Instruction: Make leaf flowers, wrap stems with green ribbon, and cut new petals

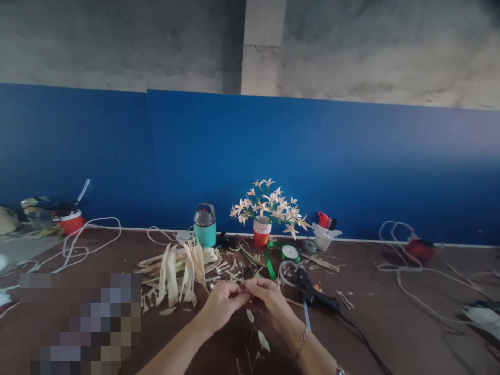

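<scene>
My left hand [222,302] and my right hand [269,296] meet over the table with fingertips pinched together. Whatever lies between the fingers is too small and hidden to name. Several pale dried leaf pieces [263,341] lie below the hands. To the left is a heap of dried husk strips [187,271]. A black glue gun [315,294] rests just right of my right hand, its cord trailing toward me. Beyond the hands, pale artificial flowers [273,208] on green stems stand in stacked red paper cups [261,238].
A turquoise lidded flask [204,235] stands behind the husks. Right of the cups are a green ribbon roll [290,253] and a white lined cup [323,238]. White cables [400,268] loop across the brown table [375,323], and a blue panel [332,161] closes off the back.
</scene>
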Available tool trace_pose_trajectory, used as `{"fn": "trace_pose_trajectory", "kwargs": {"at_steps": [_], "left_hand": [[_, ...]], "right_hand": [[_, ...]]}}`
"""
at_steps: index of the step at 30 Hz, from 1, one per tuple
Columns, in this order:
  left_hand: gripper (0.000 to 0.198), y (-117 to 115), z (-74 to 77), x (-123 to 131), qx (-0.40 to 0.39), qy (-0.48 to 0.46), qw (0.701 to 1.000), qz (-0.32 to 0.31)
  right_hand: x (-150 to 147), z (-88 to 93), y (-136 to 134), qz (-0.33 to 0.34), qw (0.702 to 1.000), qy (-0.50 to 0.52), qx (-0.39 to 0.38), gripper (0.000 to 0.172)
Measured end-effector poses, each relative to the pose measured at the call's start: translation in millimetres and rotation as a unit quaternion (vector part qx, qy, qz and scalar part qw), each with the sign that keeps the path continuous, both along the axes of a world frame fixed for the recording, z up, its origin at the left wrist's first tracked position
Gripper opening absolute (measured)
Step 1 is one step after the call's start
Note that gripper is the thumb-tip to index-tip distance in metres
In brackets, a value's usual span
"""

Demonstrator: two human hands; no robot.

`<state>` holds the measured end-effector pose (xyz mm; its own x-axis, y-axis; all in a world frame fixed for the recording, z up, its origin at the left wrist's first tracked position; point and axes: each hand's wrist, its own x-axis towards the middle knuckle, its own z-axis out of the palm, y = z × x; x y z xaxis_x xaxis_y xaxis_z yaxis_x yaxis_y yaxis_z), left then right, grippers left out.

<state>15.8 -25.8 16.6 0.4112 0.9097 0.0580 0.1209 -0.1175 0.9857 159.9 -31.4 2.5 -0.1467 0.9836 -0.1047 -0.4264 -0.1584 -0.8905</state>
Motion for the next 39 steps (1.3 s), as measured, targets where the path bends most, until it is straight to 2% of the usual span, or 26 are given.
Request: {"fn": "trace_pose_trajectory", "kwargs": {"at_steps": [3,8,10,12,15,18,20,28,33,39], "left_hand": [[0.041,-2,-0.8,1,-0.037,-0.043,0.998,-0.036],[0.043,-9,6.9,4,-0.092,-0.107,0.983,-0.118],[0.037,-9,8.1,5,-0.083,-0.105,0.986,-0.103],[0.029,-7,6.3,5,-0.069,-0.101,0.991,-0.053],[0.024,-4,1.2,5,-0.046,-0.082,0.995,0.018],[0.024,-3,-1.0,4,-0.015,-0.045,0.998,0.051],[0.026,-2,-0.2,3,-0.002,-0.038,0.998,0.043],[0.034,-1,0.5,0,0.010,-0.033,0.998,-0.058],[0.038,-2,-2.6,0,-0.020,-0.043,0.996,-0.080],[0.038,-3,-0.7,2,-0.049,-0.075,0.993,-0.081]], "right_hand": [[0,1.5,-1,0.010,1.000,0.011,-0.003,0.032],[4,4.6,-1,-0.001,1.000,-0.008,-0.008,0.035],[4,5.9,-1,-0.017,1.000,-0.020,-0.004,0.036],[4,6.8,0,-0.033,0.999,-0.033,0.003,0.037],[1,7.0,0,-0.046,0.998,-0.048,0.014,0.039],[-2,7.3,-1,-0.041,0.997,-0.056,0.020,0.039],[-2,8.2,-2,-0.035,0.998,-0.056,0.020,0.038],[5,14.7,-4,0.007,0.999,-0.052,-0.003,0.034],[8,18.0,-5,0.025,0.996,-0.078,0.023,0.034],[3,12.1,-3,-0.009,0.996,-0.084,0.017,0.042]]}}
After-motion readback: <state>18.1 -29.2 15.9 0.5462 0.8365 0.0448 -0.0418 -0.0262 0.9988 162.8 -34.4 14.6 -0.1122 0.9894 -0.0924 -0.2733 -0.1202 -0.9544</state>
